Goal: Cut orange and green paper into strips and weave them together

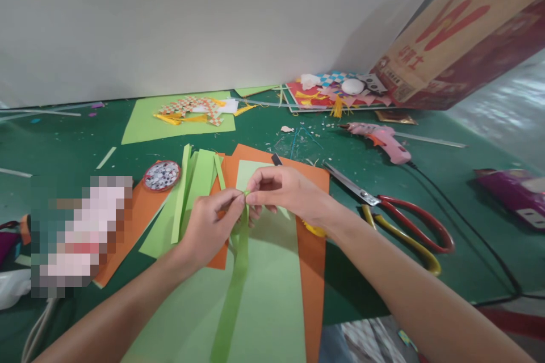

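Green narrow paper strip (240, 258); upper end pinched between fingertips of left hand (213, 218) and right hand (283, 188); strip extending over pale-green rectangular paper sheet (275, 289).

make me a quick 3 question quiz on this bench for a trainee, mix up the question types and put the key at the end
1. True or false: the pink glue gun lies farther from the person than the scissors.

2. What do the left hand and right hand pinch at their fingertips?
a) the scissors
b) a green paper strip
c) the pink glue gun

3. Fill in the missing word: the round red-rimmed container lies to the ____ of both hands.

Key: 1 true; 2 b; 3 left.
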Demonstrator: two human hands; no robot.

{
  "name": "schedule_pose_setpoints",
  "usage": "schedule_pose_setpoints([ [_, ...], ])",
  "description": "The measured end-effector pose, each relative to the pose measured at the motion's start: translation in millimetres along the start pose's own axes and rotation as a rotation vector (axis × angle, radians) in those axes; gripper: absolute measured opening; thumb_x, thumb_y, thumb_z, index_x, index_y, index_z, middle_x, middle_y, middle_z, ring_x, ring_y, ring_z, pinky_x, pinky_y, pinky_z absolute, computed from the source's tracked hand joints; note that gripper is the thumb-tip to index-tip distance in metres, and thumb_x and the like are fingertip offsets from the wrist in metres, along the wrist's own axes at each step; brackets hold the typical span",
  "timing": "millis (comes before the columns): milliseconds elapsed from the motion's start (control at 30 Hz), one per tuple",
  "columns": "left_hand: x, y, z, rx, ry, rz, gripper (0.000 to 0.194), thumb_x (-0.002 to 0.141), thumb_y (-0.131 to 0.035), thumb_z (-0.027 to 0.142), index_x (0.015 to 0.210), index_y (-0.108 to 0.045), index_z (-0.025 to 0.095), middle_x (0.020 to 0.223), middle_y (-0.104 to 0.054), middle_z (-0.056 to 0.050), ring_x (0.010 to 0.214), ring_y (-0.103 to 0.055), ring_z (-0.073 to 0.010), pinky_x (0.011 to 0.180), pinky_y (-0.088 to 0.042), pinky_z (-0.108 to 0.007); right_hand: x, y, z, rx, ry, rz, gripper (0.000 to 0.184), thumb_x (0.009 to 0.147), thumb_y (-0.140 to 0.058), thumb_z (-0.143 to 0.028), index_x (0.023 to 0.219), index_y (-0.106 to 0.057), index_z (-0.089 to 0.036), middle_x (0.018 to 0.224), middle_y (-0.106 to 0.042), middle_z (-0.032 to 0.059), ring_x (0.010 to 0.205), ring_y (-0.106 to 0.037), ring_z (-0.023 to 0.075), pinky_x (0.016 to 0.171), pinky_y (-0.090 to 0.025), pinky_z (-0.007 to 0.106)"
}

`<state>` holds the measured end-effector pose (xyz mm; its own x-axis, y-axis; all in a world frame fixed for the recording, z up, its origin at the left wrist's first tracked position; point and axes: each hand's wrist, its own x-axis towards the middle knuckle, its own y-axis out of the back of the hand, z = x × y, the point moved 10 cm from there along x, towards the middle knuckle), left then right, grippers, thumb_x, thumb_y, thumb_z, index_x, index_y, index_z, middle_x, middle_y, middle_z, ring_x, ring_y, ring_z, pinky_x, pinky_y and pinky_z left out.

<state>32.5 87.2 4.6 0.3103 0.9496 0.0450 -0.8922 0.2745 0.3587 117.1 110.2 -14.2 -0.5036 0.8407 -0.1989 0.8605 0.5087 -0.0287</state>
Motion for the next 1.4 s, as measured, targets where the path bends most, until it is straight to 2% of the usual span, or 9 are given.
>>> schedule_pose_setpoints([
  [133, -0.4, -1.8, -2.5, -0.020, 0.015, -0.019, 0.027, 0.089, -0.043, 0.029, 0.068, -0.057, 0.018, 0.070, -0.069, -0.002, 0.060, -0.064, -0.0133, 0.059, -0.049, -0.024, 1.2, 0.0, 1.5, 0.040, -0.011, -0.005, 0.024, 0.062, -0.076, -0.032, 0.065, -0.058, -0.017, 0.056, -0.058, -0.0024, 0.053, -0.050, 0.0082, 0.045, -0.031, 0.021],
  [400, -2.3, -4.0, 2.8, 0.017, -0.052, -0.067, 0.028, 0.089, -0.042, 0.025, 0.069, -0.058, 0.017, 0.069, -0.069, -0.002, 0.062, -0.064, -0.0130, 0.061, -0.048, -0.024, 3.3, -1.6, 8.2, 0.094, -0.040, -0.054, 0.022, 0.059, -0.077, -0.030, 0.063, -0.061, -0.017, 0.054, -0.058, -0.0020, 0.052, -0.051, 0.0085, 0.045, -0.031, 0.021],
  [767, -2.6, -8.1, 13.0, 0.060, -0.125, -0.101, 0.025, 0.090, -0.041, 0.019, 0.070, -0.056, 0.017, 0.075, -0.071, -0.003, 0.063, -0.066, -0.0121, 0.062, -0.049, -0.022, 2.7, 1.3, 8.5, 0.069, -0.066, -0.044, 0.022, 0.057, -0.078, -0.028, 0.060, -0.060, -0.016, 0.051, -0.058, -0.0020, 0.050, -0.050, 0.0085, 0.044, -0.029, 0.022],
  [1200, -2.5, -7.4, 15.1, 0.106, -0.203, -0.088, 0.027, 0.090, -0.040, 0.019, 0.069, -0.056, 0.016, 0.069, -0.069, -0.002, 0.061, -0.065, -0.0121, 0.058, -0.048, -0.021, 2.5, 2.0, 9.4, 0.036, -0.085, -0.005, 0.025, 0.053, -0.080, -0.029, 0.058, -0.059, -0.016, 0.049, -0.058, -0.0021, 0.048, -0.050, 0.0078, 0.044, -0.025, 0.022],
  [1400, -1.1, -6.6, 13.2, 0.120, -0.173, -0.077, 0.025, 0.089, -0.040, 0.020, 0.073, -0.058, 0.016, 0.070, -0.069, -0.003, 0.062, -0.064, -0.0125, 0.060, -0.049, -0.022, 1.9, 5.4, 8.7, 0.061, -0.078, 0.018, 0.022, 0.056, -0.078, -0.027, 0.059, -0.058, -0.016, 0.047, -0.057, -0.0031, 0.046, -0.045, 0.0064, 0.043, -0.023, 0.022],
])
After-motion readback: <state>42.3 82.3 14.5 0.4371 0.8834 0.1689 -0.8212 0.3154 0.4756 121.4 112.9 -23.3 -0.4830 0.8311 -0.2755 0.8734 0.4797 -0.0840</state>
